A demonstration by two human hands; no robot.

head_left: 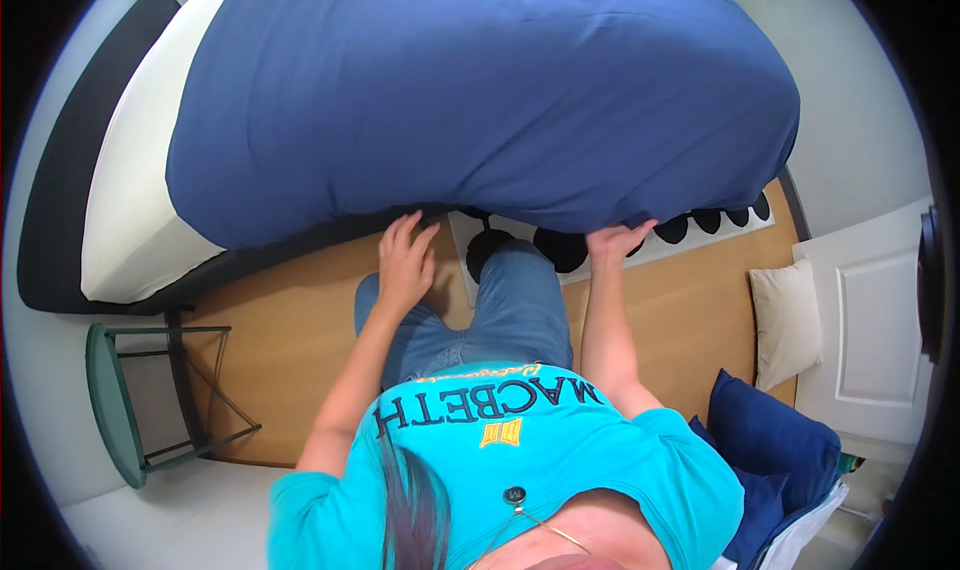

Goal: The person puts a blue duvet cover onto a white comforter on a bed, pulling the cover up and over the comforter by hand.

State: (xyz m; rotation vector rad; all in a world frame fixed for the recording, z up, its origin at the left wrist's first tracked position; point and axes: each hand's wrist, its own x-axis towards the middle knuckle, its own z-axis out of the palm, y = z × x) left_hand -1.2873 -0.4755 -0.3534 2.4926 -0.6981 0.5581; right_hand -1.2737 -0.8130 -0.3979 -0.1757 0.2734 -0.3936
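Note:
A dark blue bed cover (480, 100) drapes over the bed, its near hem hanging toward my knees. My left hand (405, 265) is at the hem and the dark bed frame (270, 260), fingers bent and apart, nothing visible in them. Farther right, my right hand (618, 238) is palm up at the same hem, with the thumb stretched out to the side. The cover hides its other fingers, so whether they grip the cloth cannot be made out. White bedding (140, 180) shows at the left end of the mattress.
A white rug with black dots (680, 232) lies partly beneath the bed on the tan floor (280, 370). To the left stands a green folding table (115, 405). At the right are a cream pillow (785, 325), a white door (865, 320) and dark blue pillows (780, 440).

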